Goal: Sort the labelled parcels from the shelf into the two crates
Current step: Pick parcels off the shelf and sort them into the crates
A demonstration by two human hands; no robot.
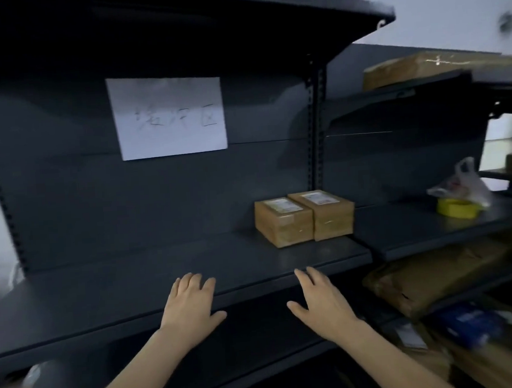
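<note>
- A white paper sheet (pixel 167 116) with faint handwriting hangs on the back panel of the dark grey metal shelf (pixel 103 283), at eleven o'clock from the frame's centre.
- The person's left hand (pixel 191 307), at six o'clock, is palm down with fingers spread at the shelf's front lip and holds nothing.
- The right hand (pixel 323 304), at five o'clock, is likewise spread and holds nothing.
- Whether either hand touches the lip cannot be told.
- Two brown cardboard parcels with white labels sit side by side, touching, on the shelf board at twelve o'clock from the right hand: the left parcel (pixel 282 223) and the right parcel (pixel 332 214).
- At three o'clock, a yellow tape roll (pixel 457 208) lies beside a crumpled clear plastic bag (pixel 467 182) on the neighbouring shelf board.
</note>
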